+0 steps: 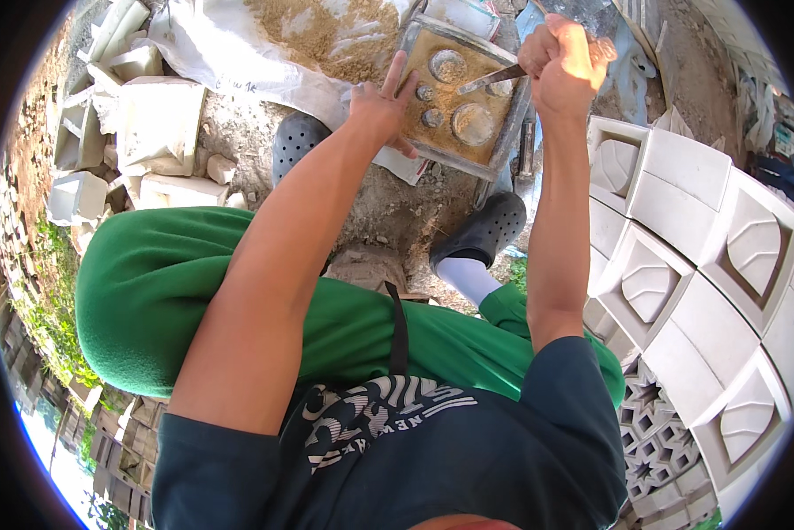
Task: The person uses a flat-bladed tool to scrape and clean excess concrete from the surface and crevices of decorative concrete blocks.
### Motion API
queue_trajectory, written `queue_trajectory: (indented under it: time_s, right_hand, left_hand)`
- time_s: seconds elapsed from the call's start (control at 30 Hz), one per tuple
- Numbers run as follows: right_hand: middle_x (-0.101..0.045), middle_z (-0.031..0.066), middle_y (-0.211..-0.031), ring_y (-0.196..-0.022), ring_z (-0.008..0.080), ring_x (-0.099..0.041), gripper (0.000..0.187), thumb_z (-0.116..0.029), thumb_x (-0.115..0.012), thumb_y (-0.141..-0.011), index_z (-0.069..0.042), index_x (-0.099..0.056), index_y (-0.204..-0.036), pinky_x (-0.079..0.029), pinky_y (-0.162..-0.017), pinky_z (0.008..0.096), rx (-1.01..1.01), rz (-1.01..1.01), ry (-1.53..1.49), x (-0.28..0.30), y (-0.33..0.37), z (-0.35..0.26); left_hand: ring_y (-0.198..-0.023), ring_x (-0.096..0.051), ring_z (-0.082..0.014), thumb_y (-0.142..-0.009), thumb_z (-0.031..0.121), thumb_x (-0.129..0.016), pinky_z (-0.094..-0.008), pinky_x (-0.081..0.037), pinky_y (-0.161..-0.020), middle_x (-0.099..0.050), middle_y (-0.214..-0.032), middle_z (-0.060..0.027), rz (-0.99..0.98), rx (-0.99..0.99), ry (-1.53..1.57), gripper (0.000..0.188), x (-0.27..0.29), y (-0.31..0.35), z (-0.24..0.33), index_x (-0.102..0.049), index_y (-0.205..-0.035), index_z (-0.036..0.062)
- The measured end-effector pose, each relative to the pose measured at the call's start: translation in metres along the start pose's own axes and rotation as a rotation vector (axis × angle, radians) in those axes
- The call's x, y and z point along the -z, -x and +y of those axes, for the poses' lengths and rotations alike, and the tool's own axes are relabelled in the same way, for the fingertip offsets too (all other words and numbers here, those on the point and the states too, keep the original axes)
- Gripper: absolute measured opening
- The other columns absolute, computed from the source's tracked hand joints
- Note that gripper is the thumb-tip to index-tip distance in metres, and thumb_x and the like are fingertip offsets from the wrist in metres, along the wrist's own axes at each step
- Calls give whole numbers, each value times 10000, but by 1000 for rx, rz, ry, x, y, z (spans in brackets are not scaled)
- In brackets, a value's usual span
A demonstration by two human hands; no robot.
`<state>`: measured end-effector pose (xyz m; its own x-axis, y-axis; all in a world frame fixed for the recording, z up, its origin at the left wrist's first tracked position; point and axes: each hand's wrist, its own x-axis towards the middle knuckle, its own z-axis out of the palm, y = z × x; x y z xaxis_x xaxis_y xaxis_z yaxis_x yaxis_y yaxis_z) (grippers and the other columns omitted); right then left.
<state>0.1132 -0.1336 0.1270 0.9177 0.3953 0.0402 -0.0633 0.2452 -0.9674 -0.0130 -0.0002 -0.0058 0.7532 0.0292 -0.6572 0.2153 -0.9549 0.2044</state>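
A rectangular mould [514, 132] with grey raised edges lies on the ground ahead of me, filled with tan, sandy material [492, 108]. Round grey pieces or openings show in the fill: a large one [473, 124] near the bottom, another [448, 66] at the top, and smaller ones between. My left hand [379, 112] rests with spread fingers against the mould's left edge, holding nothing. Closed around a handle, my right hand [559, 71] holds a trowel [487, 80] with a narrow metal blade. The blade points left over the fill and partly covers another round piece.
A white sheet [225, 44] bearing a pile of loose sand [326, 34] spreads at the upper left. Broken pale blocks [160, 124] are heaped at left. Stacked white decorative blocks [680, 168] line the right. My dark clogs [483, 231] stand near the mould.
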Motion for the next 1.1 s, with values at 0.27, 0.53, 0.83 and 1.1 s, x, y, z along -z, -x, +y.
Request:
queue_trajectory:
  time_s: [0.27, 0.53, 0.83, 1.1]
  right_hand:
    - [-353, -25, -514, -462, 74, -318, 358, -114, -530, -871, -69, -384, -548, -229, -441, 259, -112, -167, -2, 27, 2, 20]
    - [-389, -16, -513, -473, 84, -339, 364, -146, -538, -881, -47, -436, -545, -269, -459, 277, -102, -235, 188, 21, 6, 24]
    - [-363, -14, -492, -449, 88, -294, 369, -127, -532, -879, -72, -410, -535, -251, -455, 279, -107, -136, 100, 23, 14, 26]
    - [-242, -16, -488, -435, 107, -194, 405, -180, -457, -906, -140, -262, -554, -190, -443, 313, -5, 177, 98, 15, 32, 39]
  left_hand:
    - [-1324, -379, -475, -529, 634, -841, -543, -369, -1065, 218, -1578, -138, 39, -17, 18, 1394, -3, -1, -1, 0, -1551, 195]
    - [-1300, -401, -477, -522, 624, -848, -548, -380, -1055, 213, -1578, -141, 72, -34, 20, 1396, -7, -3, 1, -9, -1550, 189]
    - [-1302, -406, -462, -526, 618, -851, -522, -389, -1055, 221, -1577, -136, 52, -33, -3, 1398, -4, 0, 3, -1, -1550, 194]
    - [-1325, -376, -468, -527, 618, -852, -534, -374, -1064, 239, -1572, -134, 19, -26, 16, 1402, -1, -2, 5, 8, -1550, 195]
